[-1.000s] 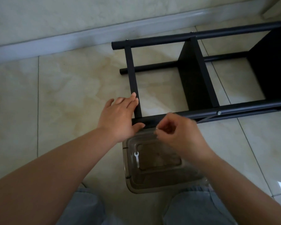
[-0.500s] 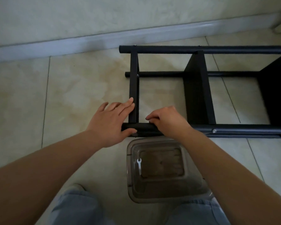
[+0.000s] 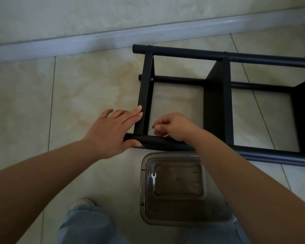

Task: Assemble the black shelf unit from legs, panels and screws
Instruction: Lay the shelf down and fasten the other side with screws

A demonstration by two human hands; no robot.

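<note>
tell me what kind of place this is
Probably a room in a home: glossy beige floor tiles, a pale baseboard along the wall, and a black shelf unit lying on the floor mid-assembly.

Beige tiled floor [image 3: 77, 88], pale baseboard [image 3: 95, 39]

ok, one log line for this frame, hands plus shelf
left hand: flat, steadying end panel and near leg | right hand: curled at the joint, contents hidden | shelf unit: on its side | wrench: in tub

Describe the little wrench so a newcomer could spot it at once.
Start at the black shelf frame lying on the tiled floor. Just nearer the person sits a clear plastic container. The small wrench lies along its left side, the only white item there.
</note>
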